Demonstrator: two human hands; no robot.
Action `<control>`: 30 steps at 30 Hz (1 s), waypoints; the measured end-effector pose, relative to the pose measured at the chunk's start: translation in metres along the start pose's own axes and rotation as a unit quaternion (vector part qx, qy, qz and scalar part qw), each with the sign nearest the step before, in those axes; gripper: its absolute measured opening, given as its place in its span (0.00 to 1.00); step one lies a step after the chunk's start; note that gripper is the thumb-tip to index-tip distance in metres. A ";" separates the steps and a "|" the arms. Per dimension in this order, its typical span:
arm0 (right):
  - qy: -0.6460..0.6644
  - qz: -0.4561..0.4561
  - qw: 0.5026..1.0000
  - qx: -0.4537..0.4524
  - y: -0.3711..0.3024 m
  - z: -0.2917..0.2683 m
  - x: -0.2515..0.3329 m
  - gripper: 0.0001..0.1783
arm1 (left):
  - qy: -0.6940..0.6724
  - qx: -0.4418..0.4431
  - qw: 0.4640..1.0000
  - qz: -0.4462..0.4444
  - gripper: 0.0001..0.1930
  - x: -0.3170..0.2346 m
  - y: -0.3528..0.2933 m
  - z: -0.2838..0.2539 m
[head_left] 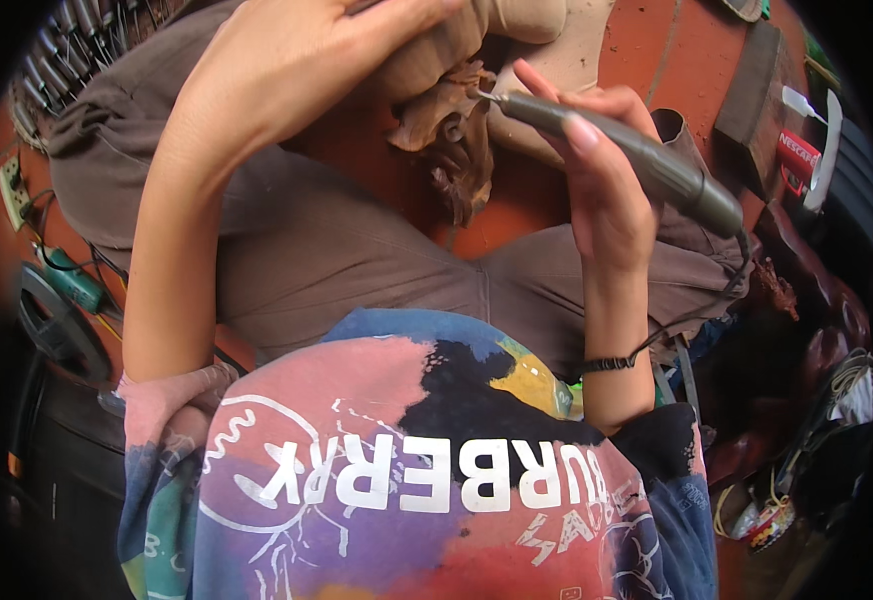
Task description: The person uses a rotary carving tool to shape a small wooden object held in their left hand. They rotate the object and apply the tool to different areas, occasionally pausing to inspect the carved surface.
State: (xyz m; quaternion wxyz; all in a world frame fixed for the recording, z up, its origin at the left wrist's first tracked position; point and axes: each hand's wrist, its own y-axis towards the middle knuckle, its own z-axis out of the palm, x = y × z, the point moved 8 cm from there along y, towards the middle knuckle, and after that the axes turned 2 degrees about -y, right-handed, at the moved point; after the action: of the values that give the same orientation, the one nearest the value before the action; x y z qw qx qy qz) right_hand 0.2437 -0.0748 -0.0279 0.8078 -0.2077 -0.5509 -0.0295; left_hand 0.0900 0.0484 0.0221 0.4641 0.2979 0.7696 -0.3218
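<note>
My right hand [607,160] holds a dark grey rotary carving handpiece [647,160] like a pen, its fingers closed around the front part. The thin metal bit points left, at the edge of a brown carved wood piece [457,140] with curling, pierced shapes. Whether the bit touches the wood I cannot tell. My left hand [302,60] reaches across the upper part of the view, above and left of the carving. Its thumb stretches right, while the other fingers are out of sight past the top edge. Beside the carving are my feet [522,18], partly cut off.
A cord [702,320] runs from the handpiece past my right wrist. Several chisels [67,50] stand at the far left, above a power socket [14,190] and a green power tool [72,280]. At right lie a dark wooden block [752,100], a red packet [797,158] and a blade [825,150].
</note>
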 end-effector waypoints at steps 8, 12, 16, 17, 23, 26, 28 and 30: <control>0.062 -0.045 0.996 -0.038 -0.036 -0.035 0.027 0.08 | 0.230 0.125 0.965 -0.023 0.40 0.056 0.050 0.007; 0.064 -0.041 0.994 -0.075 -0.048 -0.045 0.030 0.08 | 0.205 0.141 0.965 -0.084 0.42 0.062 0.071 0.012; 0.059 -0.074 0.994 -0.048 -0.050 -0.035 0.039 0.07 | 0.078 0.032 0.984 -0.154 0.37 0.074 0.034 -0.011; 0.060 -0.072 0.995 -0.040 -0.052 -0.029 0.045 0.07 | 0.042 0.002 0.984 -0.174 0.37 0.081 0.019 -0.017; 0.098 -0.084 0.992 0.015 -0.073 -0.004 0.049 0.11 | -0.009 -0.122 0.929 -0.351 0.33 0.068 -0.091 -0.032; 0.025 -0.118 0.992 0.039 -0.086 0.009 0.046 0.15 | 0.006 -0.141 0.930 -0.340 0.30 0.052 -0.108 -0.023; -0.031 -0.126 0.990 0.054 -0.095 0.016 0.044 0.15 | 0.006 -0.146 0.930 -0.339 0.29 0.051 -0.113 -0.016; -0.065 -0.133 0.987 0.068 -0.104 0.023 0.038 0.15 | 0.014 -0.135 0.932 -0.335 0.29 0.056 -0.116 -0.005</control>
State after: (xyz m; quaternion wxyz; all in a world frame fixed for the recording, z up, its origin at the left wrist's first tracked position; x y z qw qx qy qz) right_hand 0.2098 -0.1541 0.0454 0.7715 -0.0786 -0.6255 -0.0859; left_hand -0.0224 -0.0108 -0.0012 0.3543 -0.0387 0.8673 -0.3474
